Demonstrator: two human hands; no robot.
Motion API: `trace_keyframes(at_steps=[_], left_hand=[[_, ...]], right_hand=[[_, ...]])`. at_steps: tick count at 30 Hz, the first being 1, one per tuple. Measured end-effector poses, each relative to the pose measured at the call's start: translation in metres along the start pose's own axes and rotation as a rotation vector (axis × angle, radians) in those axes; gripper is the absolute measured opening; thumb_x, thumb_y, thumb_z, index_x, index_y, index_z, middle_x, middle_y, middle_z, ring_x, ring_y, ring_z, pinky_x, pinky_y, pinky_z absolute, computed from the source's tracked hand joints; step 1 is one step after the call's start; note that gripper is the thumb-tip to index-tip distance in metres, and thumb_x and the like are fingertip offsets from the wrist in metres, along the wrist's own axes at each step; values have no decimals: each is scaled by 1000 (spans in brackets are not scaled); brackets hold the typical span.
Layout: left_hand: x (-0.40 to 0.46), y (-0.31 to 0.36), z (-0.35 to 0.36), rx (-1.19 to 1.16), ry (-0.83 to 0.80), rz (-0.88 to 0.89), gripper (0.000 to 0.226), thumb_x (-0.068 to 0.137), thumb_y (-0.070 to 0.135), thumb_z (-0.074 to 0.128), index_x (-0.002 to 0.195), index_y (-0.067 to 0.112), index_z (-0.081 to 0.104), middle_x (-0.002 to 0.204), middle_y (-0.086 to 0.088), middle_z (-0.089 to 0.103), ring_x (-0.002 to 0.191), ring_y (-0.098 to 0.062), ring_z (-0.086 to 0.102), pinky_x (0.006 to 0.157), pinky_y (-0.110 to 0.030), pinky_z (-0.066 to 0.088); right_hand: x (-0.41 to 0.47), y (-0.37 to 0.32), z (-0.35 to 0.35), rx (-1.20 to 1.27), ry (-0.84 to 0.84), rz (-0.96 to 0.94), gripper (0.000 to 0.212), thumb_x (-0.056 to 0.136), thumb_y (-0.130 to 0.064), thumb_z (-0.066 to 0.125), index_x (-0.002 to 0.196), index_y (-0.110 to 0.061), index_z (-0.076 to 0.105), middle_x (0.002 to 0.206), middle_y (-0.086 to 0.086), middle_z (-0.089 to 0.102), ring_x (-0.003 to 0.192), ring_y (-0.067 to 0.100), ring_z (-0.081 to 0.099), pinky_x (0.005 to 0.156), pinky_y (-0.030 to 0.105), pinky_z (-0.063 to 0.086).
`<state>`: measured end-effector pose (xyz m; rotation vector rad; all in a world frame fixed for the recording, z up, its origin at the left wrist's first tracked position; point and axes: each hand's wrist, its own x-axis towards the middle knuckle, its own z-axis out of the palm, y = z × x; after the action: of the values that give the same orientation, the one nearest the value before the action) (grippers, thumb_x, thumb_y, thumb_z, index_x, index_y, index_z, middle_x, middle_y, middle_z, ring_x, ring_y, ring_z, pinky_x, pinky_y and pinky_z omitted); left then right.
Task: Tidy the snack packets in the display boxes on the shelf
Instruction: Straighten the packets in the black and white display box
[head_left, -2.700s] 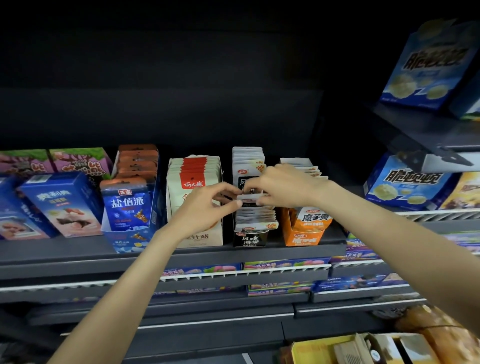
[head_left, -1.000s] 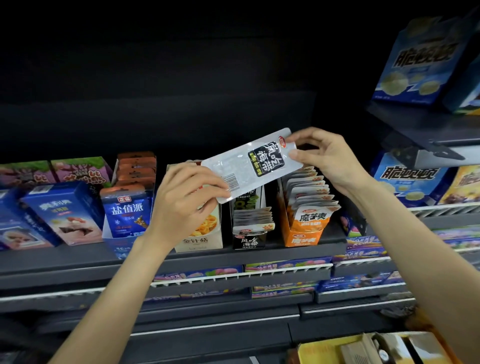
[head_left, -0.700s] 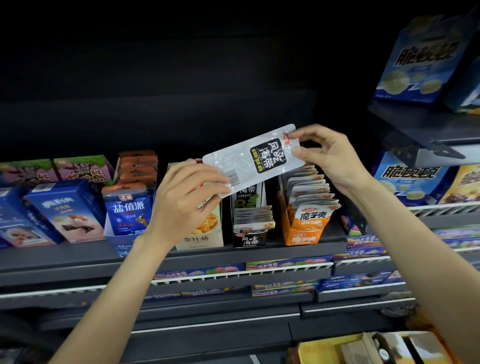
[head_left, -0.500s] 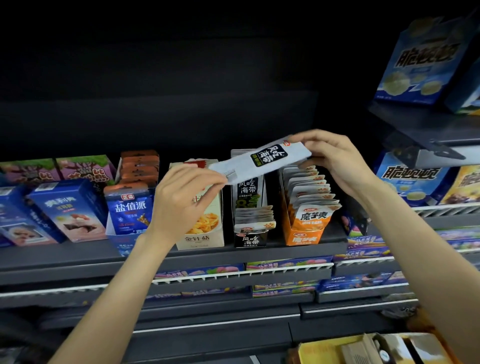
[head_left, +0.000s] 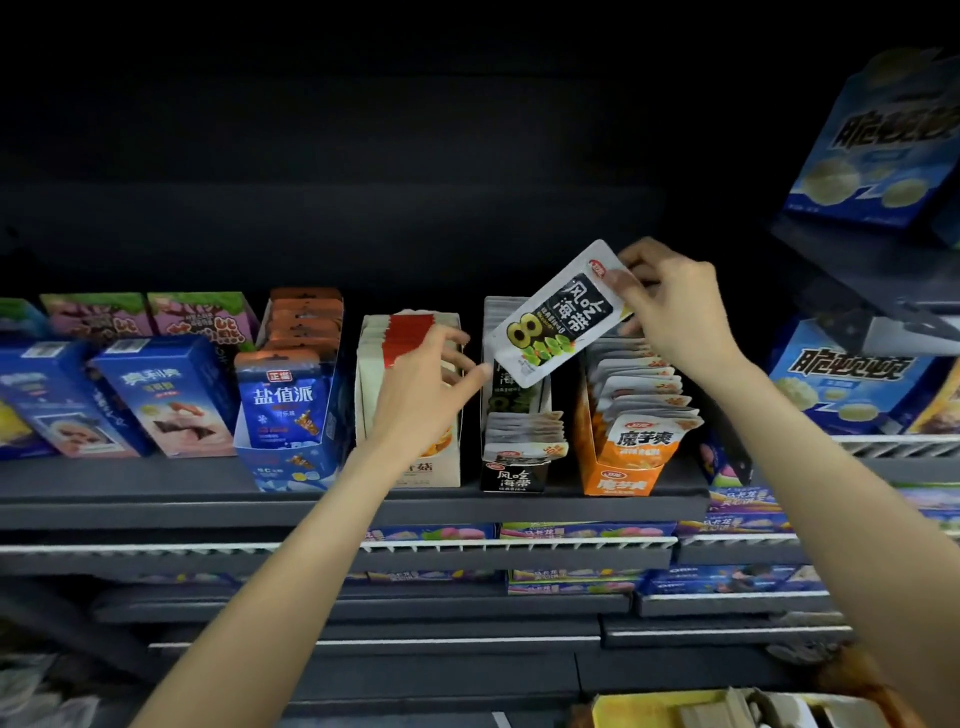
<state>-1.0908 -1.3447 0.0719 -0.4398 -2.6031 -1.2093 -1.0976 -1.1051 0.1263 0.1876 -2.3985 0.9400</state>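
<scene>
My right hand (head_left: 675, 312) pinches the top edge of a silver and black seaweed packet (head_left: 558, 317), front face showing, tilted above the black display box (head_left: 511, 474). That box holds several like packets, some upright at the back and a leaning stack at the front. My left hand (head_left: 426, 389) is in front of the cream display box (head_left: 415, 470), fingers stretched out, with a fingertip at the packet's lower left corner. Right of the black box, an orange display box (head_left: 618, 483) holds a fanned row of packets.
A blue display box (head_left: 291, 415) and blue and purple cartons (head_left: 161, 389) fill the shelf's left. Blue cracker boxes (head_left: 852, 374) stand on the shelves at the right. Lower shelves (head_left: 519, 551) carry more snack packs. A yellow carton (head_left: 675, 712) sits at the bottom right.
The packet has been turned from its back face to its front and swung more upright over the black box. My left hand has let go of its lower end and dropped slightly.
</scene>
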Motion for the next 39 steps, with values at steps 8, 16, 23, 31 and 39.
trace_keyframes(at_steps=[8,16,23,31,39], left_hand=[[-21,-18,-5,-53,-283,137,13,90,21,64,101,25,70,92,18,67,79,11,59,68,-8,45],[-20,-22,-4,-90,-263,128,13,91,22,62,98,26,72,92,17,69,79,6,61,68,-7,44],[-7,-23,1,-71,-258,150,12,91,28,60,95,28,72,92,18,70,85,0,63,75,-16,49],[3,-21,7,121,-140,298,14,94,26,56,98,20,68,86,10,69,75,-5,63,68,-26,51],[5,-23,12,71,-114,313,12,93,24,58,96,19,68,86,10,68,76,-4,64,68,-21,52]], right_hand=[[18,-10,35,-432,-359,-346,26,96,-38,50,105,-16,60,83,9,69,80,27,65,68,34,50],[37,-13,71,-842,-498,-280,43,90,-53,55,106,-13,54,102,9,63,93,31,60,66,31,38],[38,-6,68,-578,-516,-48,35,84,-45,66,94,-19,46,94,6,62,80,25,57,66,31,43],[4,-5,25,-140,-642,-132,11,90,-33,63,92,-22,64,83,-9,69,76,-2,64,75,19,53],[-22,-12,43,-490,-742,-371,15,95,-30,55,98,-19,65,78,-5,62,80,16,61,65,29,38]])
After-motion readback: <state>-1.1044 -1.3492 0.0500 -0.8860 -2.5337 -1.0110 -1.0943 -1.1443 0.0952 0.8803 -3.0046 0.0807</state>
